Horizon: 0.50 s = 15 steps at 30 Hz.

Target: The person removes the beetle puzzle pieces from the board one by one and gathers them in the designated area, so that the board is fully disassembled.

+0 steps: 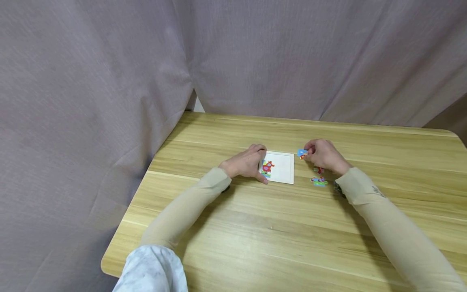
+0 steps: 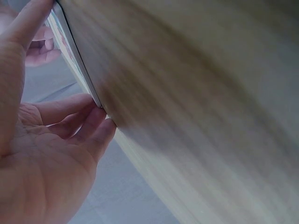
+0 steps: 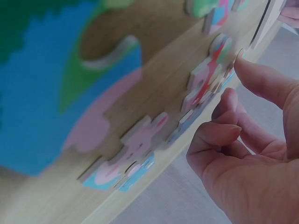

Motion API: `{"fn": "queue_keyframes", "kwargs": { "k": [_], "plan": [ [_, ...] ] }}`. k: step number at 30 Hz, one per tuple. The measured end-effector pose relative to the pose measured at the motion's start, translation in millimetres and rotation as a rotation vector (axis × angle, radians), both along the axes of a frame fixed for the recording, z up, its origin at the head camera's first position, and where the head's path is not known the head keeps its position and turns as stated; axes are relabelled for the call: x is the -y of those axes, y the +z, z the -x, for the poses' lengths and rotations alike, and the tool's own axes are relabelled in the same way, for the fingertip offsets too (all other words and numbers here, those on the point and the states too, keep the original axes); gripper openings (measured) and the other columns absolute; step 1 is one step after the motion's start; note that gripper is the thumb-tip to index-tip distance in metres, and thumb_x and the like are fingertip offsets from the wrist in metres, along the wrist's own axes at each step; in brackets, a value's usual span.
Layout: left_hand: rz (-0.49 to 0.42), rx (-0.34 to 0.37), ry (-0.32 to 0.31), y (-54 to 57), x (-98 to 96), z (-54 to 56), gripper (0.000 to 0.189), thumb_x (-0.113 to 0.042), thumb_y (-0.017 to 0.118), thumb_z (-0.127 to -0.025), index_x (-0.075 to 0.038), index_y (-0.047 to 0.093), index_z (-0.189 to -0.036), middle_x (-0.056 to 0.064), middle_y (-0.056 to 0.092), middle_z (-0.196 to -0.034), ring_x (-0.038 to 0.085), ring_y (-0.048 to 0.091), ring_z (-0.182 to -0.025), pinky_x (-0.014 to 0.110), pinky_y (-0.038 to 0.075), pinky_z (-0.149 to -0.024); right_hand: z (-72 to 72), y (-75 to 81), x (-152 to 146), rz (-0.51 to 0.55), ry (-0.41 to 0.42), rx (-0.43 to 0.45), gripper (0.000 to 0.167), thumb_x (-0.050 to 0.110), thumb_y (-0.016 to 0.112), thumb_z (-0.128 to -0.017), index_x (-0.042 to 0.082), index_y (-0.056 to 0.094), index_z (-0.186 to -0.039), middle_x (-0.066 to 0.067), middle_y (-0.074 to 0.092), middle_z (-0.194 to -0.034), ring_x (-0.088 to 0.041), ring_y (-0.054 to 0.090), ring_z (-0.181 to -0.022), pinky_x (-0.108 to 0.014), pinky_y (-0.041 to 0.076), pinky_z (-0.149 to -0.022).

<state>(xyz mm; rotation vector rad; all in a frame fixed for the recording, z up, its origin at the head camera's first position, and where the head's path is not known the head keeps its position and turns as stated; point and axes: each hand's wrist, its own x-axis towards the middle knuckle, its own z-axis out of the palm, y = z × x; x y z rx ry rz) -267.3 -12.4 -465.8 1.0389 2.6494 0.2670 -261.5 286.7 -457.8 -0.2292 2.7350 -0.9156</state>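
Observation:
A white puzzle tray (image 1: 283, 167) lies on the table with joined pieces (image 1: 267, 167) in its left part, showing a red figure. My left hand (image 1: 248, 161) spans the tray's left side, thumb at the near edge and fingers at the far corner. In the left wrist view, fingertips (image 2: 100, 114) press against the tray's edge. Right of the tray, my right hand (image 1: 322, 155) pinches a blue jigsaw puzzle piece (image 1: 301, 152) with red and yellow at its lower end. The right wrist view shows the thumb tip at a piece, with the other fingers curled.
Loose puzzle pieces lie near the right hand: a red-and-green one (image 1: 318, 170) below it and a blue-and-green one (image 1: 319, 182) closer to me. A pink rabbit piece (image 3: 140, 147) shows in the right wrist view. Grey curtains (image 1: 255, 61) hang behind the wooden table (image 1: 237, 231).

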Motion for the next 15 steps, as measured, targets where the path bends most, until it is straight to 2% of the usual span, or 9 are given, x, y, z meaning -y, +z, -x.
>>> {"fn": "queue_keyframes", "kwargs": {
  "k": [3, 5, 7, 11, 15],
  "plan": [
    [0.003, 0.002, 0.002, -0.3, 0.1, 0.0, 0.104, -0.061, 0.092, -0.081, 0.000, 0.051, -0.156, 0.009, 0.038, -0.173, 0.025, 0.040, -0.158, 0.033, 0.043, -0.129, -3.3, 2.4, 4, 0.007, 0.002, -0.010, 0.034, 0.008, 0.072, -0.101, -0.011, 0.065, -0.128, -0.011, 0.062, -0.097, -0.014, 0.054, -0.070, -0.024, 0.046, -0.055],
    [0.005, 0.005, 0.005, -0.1, 0.1, 0.0, 0.105, -0.061, 0.092, -0.082, 0.000, 0.051, -0.156, 0.009, 0.038, -0.173, 0.025, 0.040, -0.158, 0.033, 0.043, -0.129, -5.8, 4.1, 8, 0.017, 0.010, -0.014, 0.036, 0.010, 0.071, -0.103, -0.011, 0.064, -0.131, -0.010, 0.062, -0.096, -0.013, 0.053, -0.065, -0.024, 0.044, -0.050],
    [0.007, 0.007, 0.006, 0.0, -0.1, 0.1, 0.104, -0.061, 0.092, -0.082, 0.000, 0.051, -0.156, 0.009, 0.038, -0.173, 0.025, 0.040, -0.158, 0.033, 0.043, -0.129, -8.4, 6.6, 13, 0.018, 0.026, -0.026, 0.037, 0.010, 0.070, -0.103, -0.012, 0.064, -0.132, -0.010, 0.062, -0.096, -0.013, 0.053, -0.064, -0.024, 0.043, -0.051],
    [0.003, 0.014, 0.009, 0.3, -0.2, 0.0, 0.105, -0.060, 0.092, -0.082, 0.000, 0.050, -0.156, 0.009, 0.038, -0.174, 0.024, 0.039, -0.158, 0.032, 0.042, -0.129, -12.3, 10.0, 25, 0.005, 0.059, -0.053, 0.037, 0.011, 0.070, -0.104, -0.012, 0.065, -0.133, -0.011, 0.064, -0.097, -0.015, 0.055, -0.069, -0.026, 0.046, -0.065],
    [-0.003, 0.011, 0.010, -0.2, -0.4, 0.6, 0.106, -0.060, 0.093, -0.081, 0.001, 0.050, -0.157, 0.009, 0.039, -0.173, 0.025, 0.040, -0.157, 0.033, 0.042, -0.130, -14.6, 11.0, 38, -0.018, 0.078, -0.073, 0.035, 0.011, 0.071, -0.103, -0.010, 0.068, -0.130, -0.012, 0.067, -0.100, -0.020, 0.058, -0.083, -0.033, 0.048, -0.081]
  ]
}}
